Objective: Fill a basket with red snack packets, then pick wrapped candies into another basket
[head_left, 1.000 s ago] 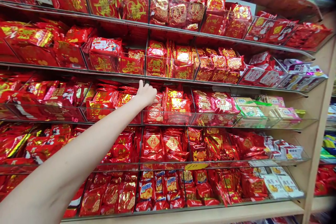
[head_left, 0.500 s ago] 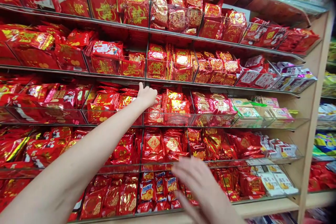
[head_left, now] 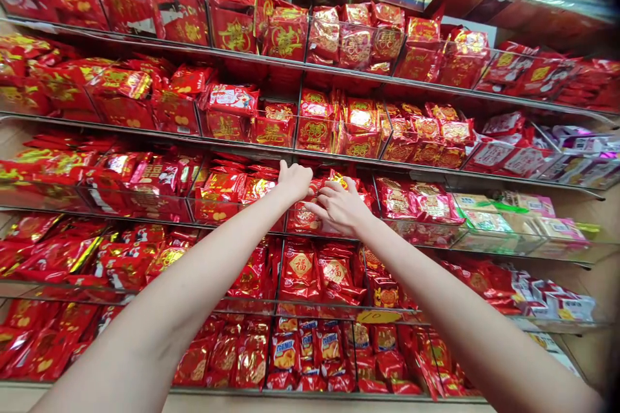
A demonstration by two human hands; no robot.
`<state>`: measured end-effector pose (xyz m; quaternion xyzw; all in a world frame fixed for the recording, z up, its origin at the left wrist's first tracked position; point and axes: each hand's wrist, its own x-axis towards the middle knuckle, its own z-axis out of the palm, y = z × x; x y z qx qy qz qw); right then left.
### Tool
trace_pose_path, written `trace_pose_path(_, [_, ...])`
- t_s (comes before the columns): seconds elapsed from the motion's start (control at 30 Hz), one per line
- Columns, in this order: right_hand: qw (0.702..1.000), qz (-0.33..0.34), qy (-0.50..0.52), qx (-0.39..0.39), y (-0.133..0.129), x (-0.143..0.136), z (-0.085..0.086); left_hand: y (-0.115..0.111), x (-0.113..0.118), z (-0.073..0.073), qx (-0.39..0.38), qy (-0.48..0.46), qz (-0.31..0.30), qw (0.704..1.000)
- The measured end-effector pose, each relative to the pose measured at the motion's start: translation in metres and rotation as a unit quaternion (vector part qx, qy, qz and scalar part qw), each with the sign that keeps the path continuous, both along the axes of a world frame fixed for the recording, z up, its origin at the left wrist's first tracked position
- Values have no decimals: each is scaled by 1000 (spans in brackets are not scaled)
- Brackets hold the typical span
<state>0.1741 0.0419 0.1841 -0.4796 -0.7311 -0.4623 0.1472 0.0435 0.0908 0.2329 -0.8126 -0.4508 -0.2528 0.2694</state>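
My left hand (head_left: 296,182) reaches into a middle-shelf compartment, its fingers curled down over red foil packets (head_left: 304,219); what lies under the fingertips is hidden. Close beside it on the right, my right hand (head_left: 341,208) has its fingers apart, over the same group of packets. A shiny red and gold packet (head_left: 339,177) shows just behind the right fingers. Both forearms extend forward from the lower corners. A clear front panel (head_left: 242,211) runs along this shelf.
Tiered shelves hold many red and gold packets (head_left: 116,84), split by clear dividers. Lower down are packets with the character 福 (head_left: 300,264) and blue-labelled packets (head_left: 284,348). Pale and green packs (head_left: 489,219) sit to the right. A yellow tag (head_left: 378,317) hangs on a lower edge.
My right hand has moved up from the lower shelves to beside my left hand. The left hand stays at the same compartment, while the view has shifted left.
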Motion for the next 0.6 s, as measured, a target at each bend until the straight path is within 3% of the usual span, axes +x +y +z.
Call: trace_pose_path(0.6, [1000, -8, -2, 8, 3, 11, 1, -7, 8, 4, -13, -106, 4, 994])
